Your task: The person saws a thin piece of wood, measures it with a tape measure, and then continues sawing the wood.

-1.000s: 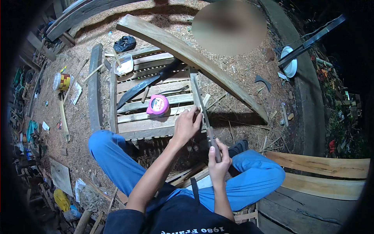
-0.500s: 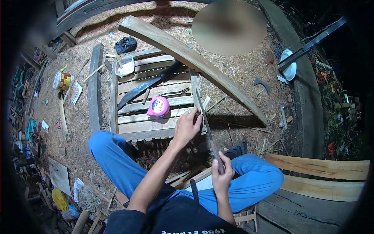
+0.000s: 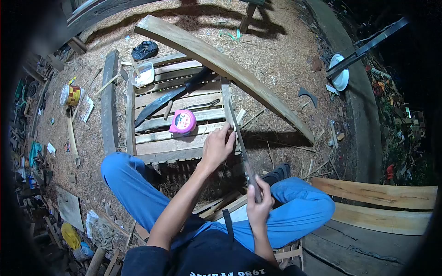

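My right hand (image 3: 259, 208) is closed around the lower end of a long knife (image 3: 247, 161), seen almost edge-on and angled up and away from my lap. Beside the upper part of the knife, my left hand (image 3: 220, 145) has its thumb and fingers pinched together at the right edge of a slatted wooden bench (image 3: 161, 148). A small pale bit shows at its fingertips, too small to name. On the slats left of that hand lie a pink tape measure (image 3: 183, 122), a machete (image 3: 159, 104) with a dark blade, and a thin curved dark tool (image 3: 205, 104).
A thick wooden beam (image 3: 221, 64) slants across the bench's far right corner to the ground. A clear plastic tub (image 3: 143, 76) and black plastic bag (image 3: 145, 50) are at the far left. Another beam (image 3: 109, 101) lies left, and planks (image 3: 373, 193) lie right.
The view has shifted slightly, so the bench and the things on it appear a little further left and up. Both hands keep nearly the same pose, with the knife still in the right.
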The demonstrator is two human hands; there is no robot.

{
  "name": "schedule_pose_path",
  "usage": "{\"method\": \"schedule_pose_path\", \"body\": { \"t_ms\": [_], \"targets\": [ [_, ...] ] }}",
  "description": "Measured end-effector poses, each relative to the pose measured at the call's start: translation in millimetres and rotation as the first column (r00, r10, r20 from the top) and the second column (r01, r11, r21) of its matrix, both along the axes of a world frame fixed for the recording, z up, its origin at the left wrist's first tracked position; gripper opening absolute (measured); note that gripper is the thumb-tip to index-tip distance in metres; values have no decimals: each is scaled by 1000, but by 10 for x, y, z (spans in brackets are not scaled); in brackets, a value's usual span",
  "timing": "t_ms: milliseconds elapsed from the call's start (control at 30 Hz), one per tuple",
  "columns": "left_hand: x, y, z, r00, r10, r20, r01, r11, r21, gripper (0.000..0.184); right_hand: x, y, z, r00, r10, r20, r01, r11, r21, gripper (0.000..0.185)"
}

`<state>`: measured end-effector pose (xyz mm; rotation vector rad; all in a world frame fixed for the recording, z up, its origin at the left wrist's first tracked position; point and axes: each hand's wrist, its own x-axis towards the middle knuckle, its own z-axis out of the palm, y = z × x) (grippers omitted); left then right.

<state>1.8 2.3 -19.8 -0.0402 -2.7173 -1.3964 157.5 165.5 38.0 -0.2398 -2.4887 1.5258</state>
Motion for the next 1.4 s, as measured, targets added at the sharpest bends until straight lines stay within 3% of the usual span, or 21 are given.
{"method": "schedule_pose_path", "body": {
  "t_ms": [167,233,300,367,467,600,633,767,933,1067,1133,1233,1400],
  "targets": [
    [-24,4,-28,999,27,-35,-25,998,57,25,-159,-37,-2,999,15,32,-15,1000,-10,30],
    [-29,-2,7,999,2,47,-4,999,36,25,50,59,18,1000,28,-14,-28,999,43,30],
    [-29,-6,8,1000,-3,-3,3,1000,22,25,213,148,12,996,-18,88,25,996,-80,31],
    [-9,9,25,999,-4,37,5,1000,-24,25,47,66,-34,998,-1,-59,3,1000,24,32],
    [-9,37,-63,1000,5,-23,-5,1000,18,27,-318,-102,82,1000,10,5,-10,1000,19,31],
    [3,6,-71,999,19,-38,-18,999,35,28,21,77,48,999,19,37,-18,1000,-17,31],
    [-15,13,-53,999,21,-48,-20,1000,14,28,151,117,36,996,-25,91,34,994,-101,31],
    [-15,31,-34,998,55,3,-55,996,72,27,66,42,15,1000,9,27,-9,1000,16,30],
    [-30,-2,13,999,47,-3,-47,997,66,25,-128,14,158,994,38,101,-37,999,-16,32],
    [-31,8,-62,1000,15,-26,-14,999,43,25,148,236,-20,997,12,74,-9,1000,-29,33],
    [-7,21,-12,1000,22,-18,-22,999,36,26,44,115,-16,1000,14,-24,-12,998,60,32],
    [-23,28,39,999,38,-4,-38,999,26,27,-234,-58,61,999,13,35,-14,1000,14,31],
    [-46,8,-19,1000,23,19,-23,1000,16,28,136,88,51,999,11,43,-11,1000,5,32]
  ]
}}
